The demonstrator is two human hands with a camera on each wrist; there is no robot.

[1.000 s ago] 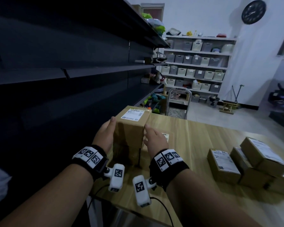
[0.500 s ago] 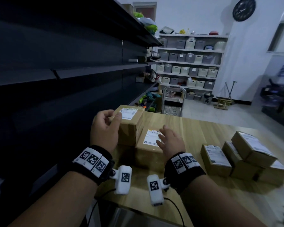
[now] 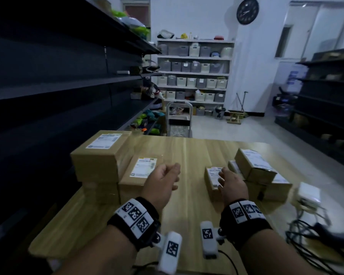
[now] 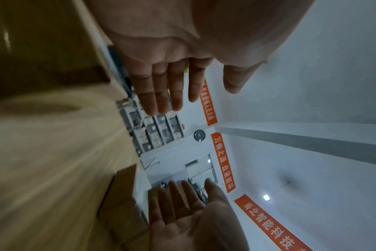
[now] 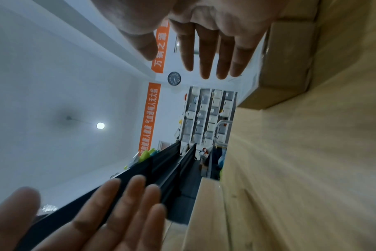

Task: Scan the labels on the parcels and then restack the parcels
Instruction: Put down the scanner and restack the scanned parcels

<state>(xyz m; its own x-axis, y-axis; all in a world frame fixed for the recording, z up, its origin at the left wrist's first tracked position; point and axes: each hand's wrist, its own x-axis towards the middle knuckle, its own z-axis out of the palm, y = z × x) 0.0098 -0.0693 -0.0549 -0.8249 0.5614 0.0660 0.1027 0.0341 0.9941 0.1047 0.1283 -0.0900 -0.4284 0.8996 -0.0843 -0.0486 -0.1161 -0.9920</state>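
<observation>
On the wooden table (image 3: 189,211), brown labelled parcels form two groups. At the left, one parcel (image 3: 101,157) sits on top of another, with a lower parcel (image 3: 141,173) beside it. At the right lies a loose pile with a small front parcel (image 3: 212,181) and a tilted parcel (image 3: 254,163) on top. My left hand (image 3: 173,177) hovers empty between the groups, its fingers relaxed. My right hand (image 3: 224,177) is over the small front parcel, fingers straight; contact cannot be told. In the left wrist view my left hand (image 4: 167,84) is flat and empty, and in the right wrist view my right hand (image 5: 206,51) is too.
Dark shelving (image 3: 48,86) runs along the table's left side. A white box (image 3: 309,193) with tangled cables and a blurred dark device (image 3: 332,235) lie at the table's right edge. A metal cart (image 3: 179,120) stands beyond the far edge.
Both hands have let go of the top parcel on the left stack and swung right. The right hand now reaches the right pile, and the view has turned right.
</observation>
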